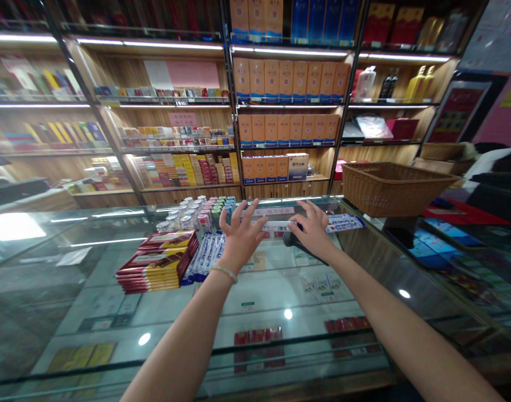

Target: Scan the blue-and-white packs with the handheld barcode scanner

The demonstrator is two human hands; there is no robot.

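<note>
My left hand (242, 237), with a pale bracelet at the wrist, has its thumb at the left end of a narrow white packet (275, 225). At the packet's right end are the thumb and fingertips of my right hand (314, 228). The other fingers of both hands are raised and spread. Just left of my left hand lie blue-and-white wrapped sticks (207, 254), beside stacked red-and-yellow packs (159, 262). More blue-and-white sticks (345, 222) lie right of my right hand. A dark rounded object (293, 240) shows below my right hand.
The glass counter (276, 307) has goods on shelves beneath it. Small white-lidded containers (186, 212) stand behind the packs. A wicker basket (393, 187) sits at the back right. Shelves with orange boxes (289, 131), cartons and bottles line the wall.
</note>
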